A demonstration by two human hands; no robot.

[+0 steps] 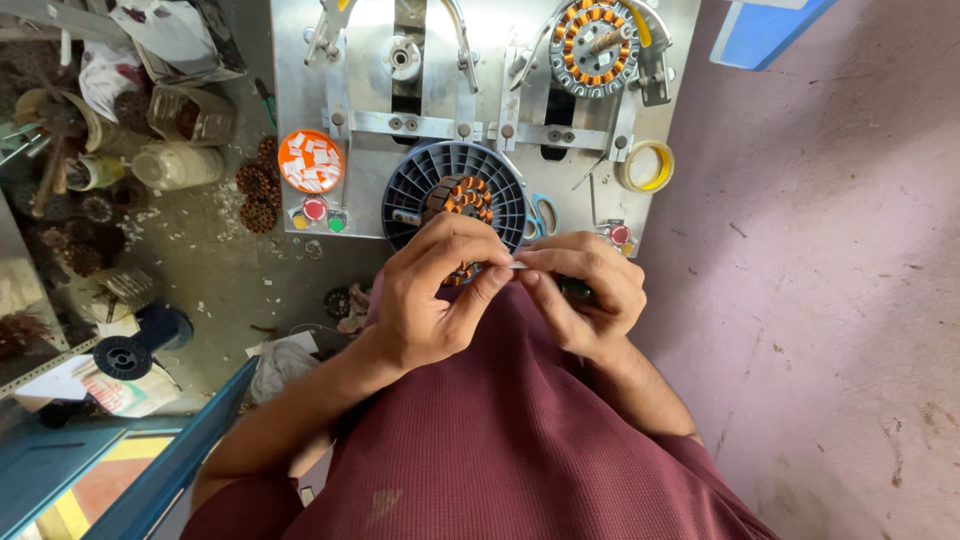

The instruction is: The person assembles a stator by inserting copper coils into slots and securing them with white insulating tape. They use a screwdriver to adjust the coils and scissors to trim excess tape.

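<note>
Close over the dark ribbed housing (455, 195), both hands meet. Left hand (435, 295) and right hand (585, 295) pinch a small pale strip (515, 266) between them, thumb and forefinger of each pressed together on its ends. The strip hangs just above the housing's near rim, by the orange-wound stator (465, 197) seated inside. The housing lies on a metal surface (300, 90), with a second stator (595, 45) at its far end, a tape roll (645, 165) to the right and an orange dish of white slips (310, 160) to the left. I judge the step in hand to be readying the strip for fitting into the windings; the next move calls for a steady, fine aim into a narrow slot without creasing it.
</note>
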